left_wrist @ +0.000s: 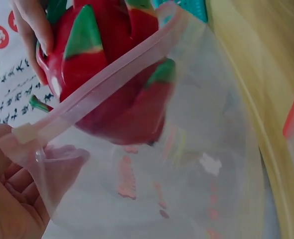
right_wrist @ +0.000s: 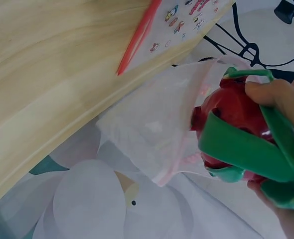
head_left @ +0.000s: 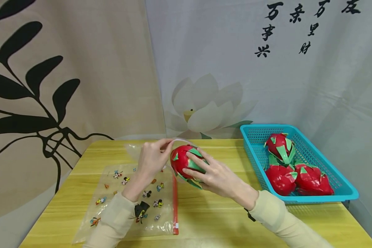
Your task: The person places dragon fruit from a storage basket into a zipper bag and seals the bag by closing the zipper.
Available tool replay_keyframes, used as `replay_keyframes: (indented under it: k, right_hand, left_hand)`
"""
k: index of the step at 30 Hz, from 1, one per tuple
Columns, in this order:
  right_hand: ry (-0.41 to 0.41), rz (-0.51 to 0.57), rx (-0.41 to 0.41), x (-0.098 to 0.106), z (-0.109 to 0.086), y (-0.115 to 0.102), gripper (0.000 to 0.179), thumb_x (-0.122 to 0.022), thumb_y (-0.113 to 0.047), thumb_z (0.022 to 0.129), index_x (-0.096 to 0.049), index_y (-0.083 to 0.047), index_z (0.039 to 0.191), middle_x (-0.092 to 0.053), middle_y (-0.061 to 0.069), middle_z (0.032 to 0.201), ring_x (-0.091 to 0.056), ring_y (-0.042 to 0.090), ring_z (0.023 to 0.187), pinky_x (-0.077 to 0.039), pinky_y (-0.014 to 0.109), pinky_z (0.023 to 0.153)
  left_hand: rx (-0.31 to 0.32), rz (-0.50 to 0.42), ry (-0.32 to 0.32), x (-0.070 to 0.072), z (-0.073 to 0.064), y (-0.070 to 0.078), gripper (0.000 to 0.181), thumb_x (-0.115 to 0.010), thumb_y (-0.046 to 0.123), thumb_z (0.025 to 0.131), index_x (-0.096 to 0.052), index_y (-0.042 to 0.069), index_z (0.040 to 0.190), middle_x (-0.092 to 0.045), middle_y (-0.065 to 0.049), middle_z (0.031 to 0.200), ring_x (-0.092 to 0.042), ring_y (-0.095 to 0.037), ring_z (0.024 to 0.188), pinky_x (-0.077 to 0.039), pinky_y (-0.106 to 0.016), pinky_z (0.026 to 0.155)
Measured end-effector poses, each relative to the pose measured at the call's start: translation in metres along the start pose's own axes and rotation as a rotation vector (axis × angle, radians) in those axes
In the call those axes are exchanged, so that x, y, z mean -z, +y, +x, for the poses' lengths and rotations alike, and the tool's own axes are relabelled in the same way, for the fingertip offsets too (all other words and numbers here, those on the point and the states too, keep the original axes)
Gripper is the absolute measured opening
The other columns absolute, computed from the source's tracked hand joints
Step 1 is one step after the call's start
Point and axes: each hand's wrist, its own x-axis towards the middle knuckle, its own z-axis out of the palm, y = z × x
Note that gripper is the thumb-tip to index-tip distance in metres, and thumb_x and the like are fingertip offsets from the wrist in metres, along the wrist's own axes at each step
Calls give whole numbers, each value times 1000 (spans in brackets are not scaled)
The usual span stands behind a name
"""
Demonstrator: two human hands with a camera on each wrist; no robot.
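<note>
My right hand [head_left: 217, 175] grips a red dragon fruit [head_left: 180, 162] with green scales, fingers spread over its side. My left hand [head_left: 151, 161] holds a clear zip bag [left_wrist: 212, 164] near one end of its pale pink zip strip; some of its fingers show through the plastic. In the left wrist view, the lower part of the fruit shows through the bag, inside its mouth, while the top is outside. The right wrist view shows the bag [right_wrist: 147, 124] hanging past the table edge, beside the fruit [right_wrist: 236, 109].
Another clear zip bag [head_left: 124, 206], with cartoon prints and a red zip strip, lies flat on the wooden table [head_left: 210, 220]. A blue basket [head_left: 251, 155] at the right holds several dragon fruits [head_left: 280, 179]. A printed curtain [head_left: 204, 51] hangs behind the table.
</note>
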Motion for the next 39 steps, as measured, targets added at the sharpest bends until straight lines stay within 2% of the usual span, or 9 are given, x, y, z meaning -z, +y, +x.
replay_keyframes:
  k: [4, 8, 13, 19, 30, 34, 39]
  right_hand:
    - [-16, 12, -23, -1, 2, -2, 60, -86, -31, 67, -64, -23, 122, -53, 15, 137, -50, 39, 125, -59, 34, 72]
    - [-26, -14, -48, -4, 0, -3, 55, -86, -30, 68, -67, -18, 118, -58, 16, 131, -55, 35, 121, -58, 35, 80]
    - [-52, -24, -57, -12, -3, -6, 49, -85, -33, 68, -70, -15, 111, -61, 18, 126, -61, 30, 112, -58, 35, 82]
    - [-87, -44, -47, -20, -6, -10, 43, -85, -27, 69, -72, -16, 108, -59, 19, 129, -58, 30, 114, -57, 36, 83]
    - [-48, -88, -48, -28, -6, -10, 39, -84, -19, 70, -72, -17, 107, -60, 18, 128, -57, 31, 115, -57, 38, 85]
    - [-21, -111, -36, -31, -5, -10, 35, -84, -17, 71, -73, -16, 104, -62, 18, 125, -59, 32, 112, -54, 37, 91]
    - [-16, -123, -32, -33, -2, -9, 33, -83, -15, 71, -74, -15, 103, -63, 19, 125, -60, 33, 112, -55, 36, 89]
  left_hand:
    - [-15, -34, -7, 1, -1, 3, 15, -66, 9, 88, -74, -1, 95, -75, -14, 81, -72, -22, 66, -58, -28, 57]
    - [-27, -55, -13, 1, -3, 4, 14, -66, 8, 88, -74, -1, 95, -75, -13, 82, -72, -21, 67, -58, -27, 58]
    - [-55, -44, -34, -1, -5, 2, 13, -67, 8, 87, -74, -1, 94, -75, -12, 81, -72, -19, 67, -58, -26, 59]
    - [-49, -36, -40, -3, -7, 0, 13, -66, 9, 88, -74, 0, 93, -75, -11, 79, -71, -18, 64, -57, -25, 57]
    - [-33, -100, -88, -1, -10, 1, 14, -66, 8, 88, -73, -2, 95, -75, -14, 83, -73, -20, 69, -57, -22, 59]
    - [-34, -141, -88, 0, -9, 5, 14, -66, 9, 88, -73, -2, 94, -75, -15, 84, -73, -22, 70, -57, -22, 58]
    - [-46, -157, -62, 5, -8, 8, 14, -66, 8, 88, -73, -3, 93, -75, -14, 82, -73, -21, 68, -57, -21, 58]
